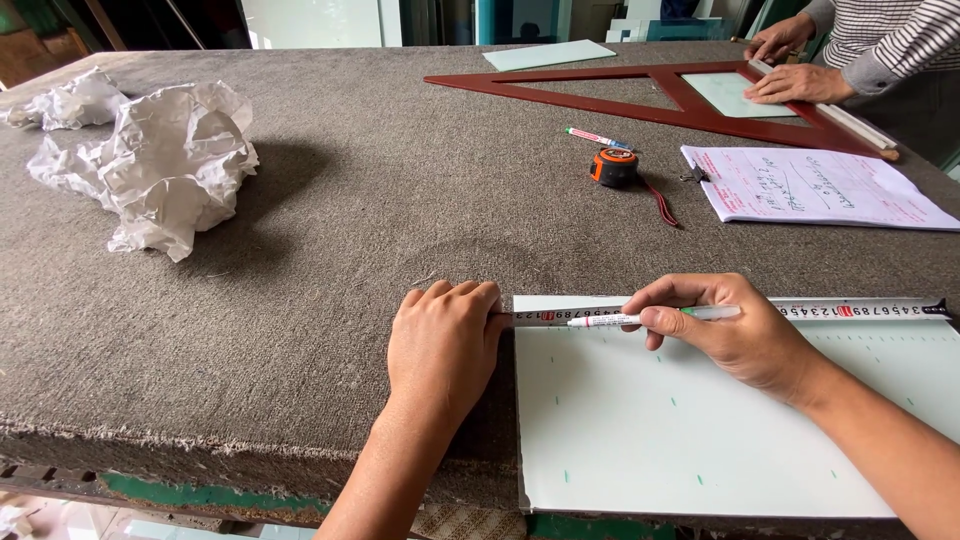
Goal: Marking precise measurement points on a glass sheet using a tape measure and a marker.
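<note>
A pale glass sheet (650, 440) with small green marks lies at the table's near edge. Along its far edge runs a metal ruler (860, 310). My left hand (445, 345) rests flat on the carpet beside the sheet's left edge, fingertips pressing the ruler's left end. A white marker pen (610, 320) with a green cap is held in my right hand (735, 335), its tip lying against the ruler.
Crumpled white paper (160, 165) lies at the far left on the grey carpeted table (330, 250). An orange tape measure (614, 167), a second pen (597, 137) and a clipboard with paper (810, 187) sit at the right. Another person's hands (790, 70) work at a red wooden triangle (640, 105).
</note>
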